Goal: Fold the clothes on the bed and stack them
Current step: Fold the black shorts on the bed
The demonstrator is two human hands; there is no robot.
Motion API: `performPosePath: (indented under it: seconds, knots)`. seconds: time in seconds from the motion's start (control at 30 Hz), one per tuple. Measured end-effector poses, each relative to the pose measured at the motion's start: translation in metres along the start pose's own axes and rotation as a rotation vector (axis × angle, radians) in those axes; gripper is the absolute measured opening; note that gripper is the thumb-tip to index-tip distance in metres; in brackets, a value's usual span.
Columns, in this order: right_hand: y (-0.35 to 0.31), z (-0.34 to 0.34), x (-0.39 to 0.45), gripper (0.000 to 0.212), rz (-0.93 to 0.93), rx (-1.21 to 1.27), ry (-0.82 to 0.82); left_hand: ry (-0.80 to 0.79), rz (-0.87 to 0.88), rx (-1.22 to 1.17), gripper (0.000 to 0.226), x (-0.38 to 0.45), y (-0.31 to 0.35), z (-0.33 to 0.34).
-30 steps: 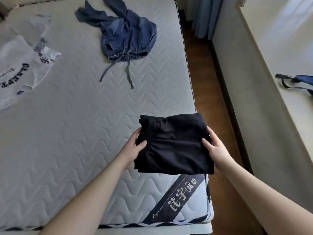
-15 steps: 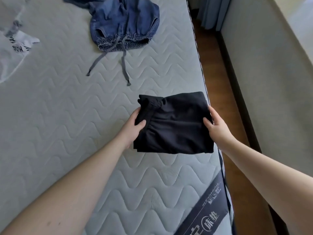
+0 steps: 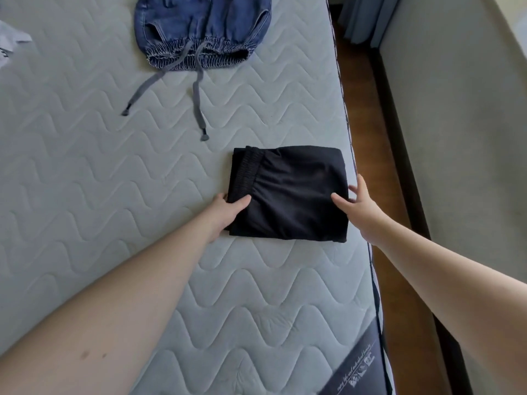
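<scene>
Left hand [image 3: 228, 208] on folded black shorts [image 3: 291, 192]; right hand [image 3: 360, 205] just beside

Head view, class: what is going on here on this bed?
A person is folding clothes on a quilted mattress. A black garment, already folded into a neat rectangle, lies flat near the mattress's right edge. The left hand grips its left edge, thumb on top. The right hand is at its right edge with the fingers spread and relaxed, not gripping. Farther up the bed lies an unfolded pair of denim drawstring trousers, and a white garment shows at the far left edge.
</scene>
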State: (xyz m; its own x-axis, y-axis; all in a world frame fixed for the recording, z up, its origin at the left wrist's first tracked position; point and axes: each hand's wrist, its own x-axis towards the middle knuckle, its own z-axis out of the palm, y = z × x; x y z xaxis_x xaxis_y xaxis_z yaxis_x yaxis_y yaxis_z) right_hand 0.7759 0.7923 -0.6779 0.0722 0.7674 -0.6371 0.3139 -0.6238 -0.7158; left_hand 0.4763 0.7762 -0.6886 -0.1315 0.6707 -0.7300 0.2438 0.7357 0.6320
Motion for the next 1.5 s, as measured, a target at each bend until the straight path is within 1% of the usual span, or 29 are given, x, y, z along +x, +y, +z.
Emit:
performPosePath:
  seconds: [0.07,0.1,0.13,0.23,0.27,0.33,0.4,0.47,0.6,0.67,0.73,0.8,0.87,0.93,1.0,1.07,1.13,1.2,1.27,1.33,1.4,1.47,1.5]
  knots:
    - [0.015,0.003,-0.002,0.091,0.067,-0.066,0.075,0.010,-0.050,0.046,0.081,0.004,-0.013,0.002]
    - [0.022,0.005,-0.005,0.089,0.085,-0.096,0.109,0.028,-0.060,0.049,0.076,0.005,-0.016,0.004]
    - [0.029,0.008,-0.009,0.083,0.094,-0.137,0.121,0.045,-0.071,0.047,0.073,0.006,-0.017,0.006]
    - [0.043,0.012,-0.008,0.054,0.040,-0.447,0.125,0.100,-0.059,0.090,0.068,0.006,-0.016,0.011]
    - [0.042,0.013,-0.007,0.048,0.031,-0.487,0.125,0.119,-0.040,0.116,0.068,0.005,-0.016,0.014]
    - [0.038,0.011,-0.006,0.040,0.064,-0.410,0.099,0.127,-0.018,0.127,0.067,0.005,-0.019,0.019]
    - [0.040,0.009,-0.005,0.035,0.089,-0.336,0.108,0.129,-0.023,0.097,0.062,0.002,-0.020,0.023]
    - [0.045,0.009,-0.005,0.034,0.080,-0.340,0.159,0.139,-0.027,0.103,0.060,0.002,-0.019,0.025]
    - [0.053,0.020,-0.009,0.040,0.042,-0.477,0.290,0.172,-0.018,0.164,0.060,0.004,-0.017,0.027]
    - [0.056,0.025,-0.014,0.039,0.007,-0.503,0.341,0.181,-0.018,0.165,0.057,0.003,-0.017,0.030]
    - [0.055,0.025,-0.018,0.039,0.004,-0.471,0.361,0.161,-0.049,0.160,0.051,-0.002,-0.021,0.031]
    - [0.055,0.020,-0.021,0.045,0.011,-0.450,0.355,0.142,-0.065,0.160,0.048,-0.008,-0.029,0.030]
    - [0.055,0.016,-0.023,0.054,0.007,-0.544,0.338,0.166,-0.059,0.147,0.047,-0.015,-0.032,0.030]
    - [0.055,0.011,-0.028,0.060,-0.008,-0.706,0.330,0.241,-0.013,0.146,0.046,-0.022,-0.032,0.030]
    - [0.053,0.007,-0.038,0.062,-0.058,-0.818,0.319,0.318,0.048,0.236,0.048,-0.031,-0.032,0.030]
    - [0.047,0.003,-0.051,0.061,-0.117,-0.888,0.293,0.400,0.102,0.417,0.052,-0.040,-0.035,0.026]
    - [0.040,-0.002,-0.068,0.060,-0.181,-0.937,0.256,0.460,0.208,0.712,0.051,-0.053,-0.038,0.019]
    - [0.032,-0.006,-0.091,0.056,-0.249,-0.999,0.243,0.468,0.364,0.944,0.048,-0.072,-0.037,0.013]
    - [0.024,-0.010,-0.116,0.055,-0.324,-1.088,0.250,0.439,0.531,1.097,0.045,-0.094,-0.035,0.007]
    - [0.014,-0.018,-0.139,0.056,-0.415,-1.159,0.286,0.456,0.690,1.212,0.040,-0.120,-0.026,0.001]
    - [-0.001,-0.025,-0.163,0.056,-0.449,-1.192,0.318,0.464,0.783,1.294,0.043,-0.152,-0.011,-0.005]
    - [-0.015,-0.031,-0.188,0.058,-0.484,-1.178,0.349,0.446,0.805,1.341,0.054,-0.188,0.006,-0.010]
    - [-0.022,-0.035,-0.203,0.063,-0.502,-1.169,0.335,0.445,0.806,1.348,0.057,-0.208,0.015,-0.011]
